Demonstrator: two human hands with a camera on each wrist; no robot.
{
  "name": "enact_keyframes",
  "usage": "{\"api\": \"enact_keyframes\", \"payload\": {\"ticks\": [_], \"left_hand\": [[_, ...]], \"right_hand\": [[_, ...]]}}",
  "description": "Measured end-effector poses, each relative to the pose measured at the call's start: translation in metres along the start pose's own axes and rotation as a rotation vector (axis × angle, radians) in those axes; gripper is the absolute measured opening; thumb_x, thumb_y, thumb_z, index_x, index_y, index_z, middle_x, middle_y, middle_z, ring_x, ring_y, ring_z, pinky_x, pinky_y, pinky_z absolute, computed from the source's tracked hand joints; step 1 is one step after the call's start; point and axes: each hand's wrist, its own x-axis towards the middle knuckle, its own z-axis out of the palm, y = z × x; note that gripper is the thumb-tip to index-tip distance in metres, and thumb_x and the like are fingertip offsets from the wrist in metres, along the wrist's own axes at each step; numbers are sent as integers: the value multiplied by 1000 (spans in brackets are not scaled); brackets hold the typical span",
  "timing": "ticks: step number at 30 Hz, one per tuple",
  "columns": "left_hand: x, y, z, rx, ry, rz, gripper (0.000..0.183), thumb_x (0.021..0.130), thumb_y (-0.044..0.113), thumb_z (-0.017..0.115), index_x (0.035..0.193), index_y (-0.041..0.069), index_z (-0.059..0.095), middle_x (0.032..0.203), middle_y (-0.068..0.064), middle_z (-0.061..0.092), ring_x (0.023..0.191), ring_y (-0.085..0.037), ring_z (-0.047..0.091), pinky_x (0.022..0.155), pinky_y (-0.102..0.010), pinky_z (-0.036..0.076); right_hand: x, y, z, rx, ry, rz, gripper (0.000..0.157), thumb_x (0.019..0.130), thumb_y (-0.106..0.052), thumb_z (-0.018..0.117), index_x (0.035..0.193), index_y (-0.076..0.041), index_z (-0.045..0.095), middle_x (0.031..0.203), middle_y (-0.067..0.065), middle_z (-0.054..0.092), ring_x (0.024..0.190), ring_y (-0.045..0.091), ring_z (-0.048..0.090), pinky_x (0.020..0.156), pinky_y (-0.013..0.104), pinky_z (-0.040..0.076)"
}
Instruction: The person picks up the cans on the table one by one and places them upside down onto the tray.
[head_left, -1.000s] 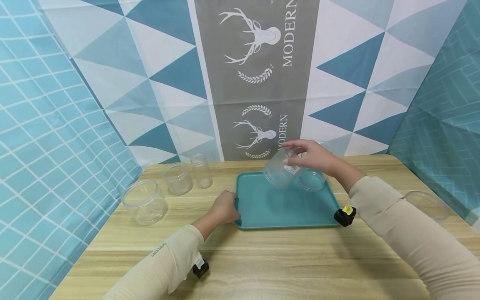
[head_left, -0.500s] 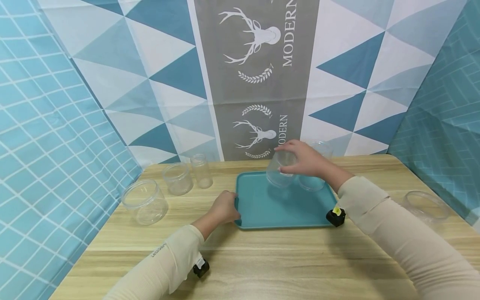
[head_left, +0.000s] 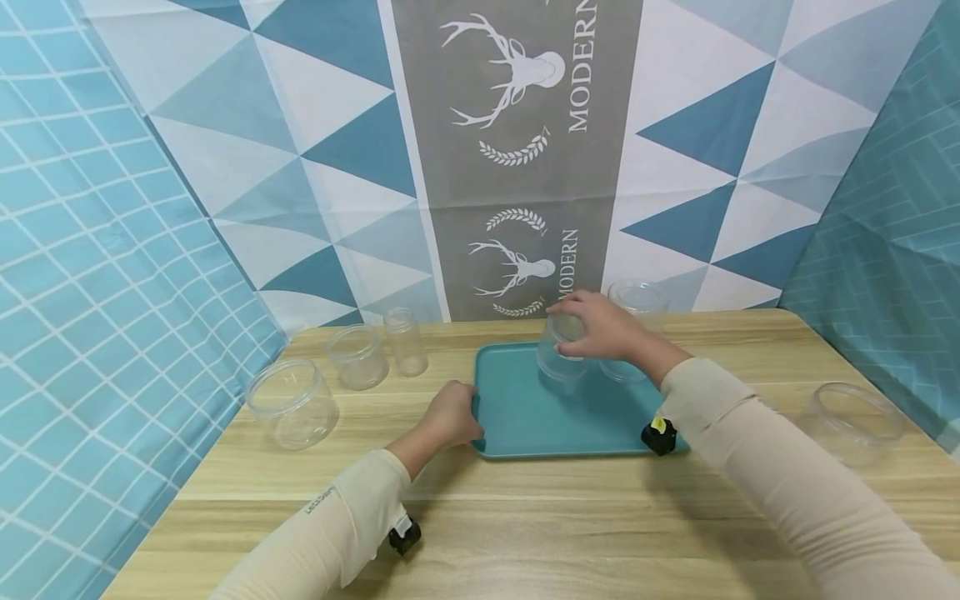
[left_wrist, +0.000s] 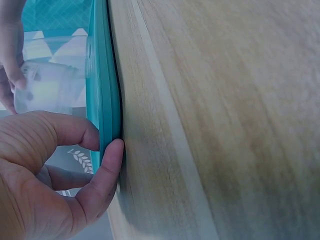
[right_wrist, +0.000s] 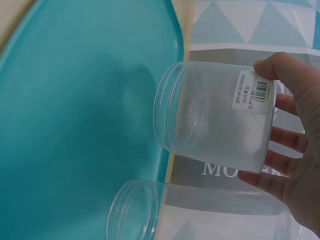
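Observation:
My right hand (head_left: 603,329) grips a clear plastic jar (right_wrist: 215,120) by its base, mouth down, over the back of a teal tray (head_left: 570,417). A white barcode label (right_wrist: 253,92) is on the jar's side, near my thumb. Whether the jar's rim touches the tray, I cannot tell. Beside it a taller clear jar (right_wrist: 210,215) stands mouth down on the tray, partly behind the hand in the head view. At the tray's left edge my left hand (head_left: 450,414) pinches the rim (left_wrist: 107,100) between thumb and fingers.
Left of the tray on the wooden table (head_left: 510,525) stand a wide clear jar (head_left: 292,406), a smaller one (head_left: 357,358) and a narrow one (head_left: 407,343). A low clear round container (head_left: 855,417) sits far right, beyond my right forearm. Patterned cloth (head_left: 517,167) hangs behind.
My right hand has moved a little left and lower; the jar in it has gone from tilted to straight, mouth down. My left hand stays on the tray's rim.

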Motion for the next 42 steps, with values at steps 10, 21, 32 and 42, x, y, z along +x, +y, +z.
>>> {"api": "enact_keyframes", "payload": {"ticks": [10, 21, 32, 42], "left_hand": [[-1, 2, -1, -12, -14, -11, 71, 72, 1, 80, 134, -13, 48, 123, -24, 50, 74, -19, 60, 57, -20, 52], [-1, 1, 0, -12, -8, -10, 71, 72, 2, 81, 134, -12, 49, 121, -22, 52, 83, -22, 60, 59, -21, 52], [-1, 0, 0, 7, -1, 4, 69, 73, 3, 81, 133, -12, 50, 122, -23, 53, 92, -25, 60, 69, -24, 54], [-1, 0, 0, -7, -2, 4, 70, 72, 2, 81, 133, -13, 50, 124, -24, 52, 93, -26, 60, 69, -25, 54]], "right_hand": [[8, 3, 14, -82, -23, 9, 59, 80, -31, 75, 133, -10, 60, 133, 20, 53, 121, 40, 49, 98, 56, 42], [13, -1, 24, -117, -97, 130, 59, 85, -32, 72, 139, -12, 55, 139, 18, 49, 126, 41, 45, 95, 58, 44], [14, 0, 29, -155, -119, 136, 58, 90, -32, 67, 141, -10, 52, 142, 20, 47, 129, 43, 42, 100, 58, 41], [14, -3, 29, -170, -121, 119, 57, 90, -29, 66, 141, -6, 51, 144, 24, 44, 132, 45, 38, 104, 58, 37]]}}
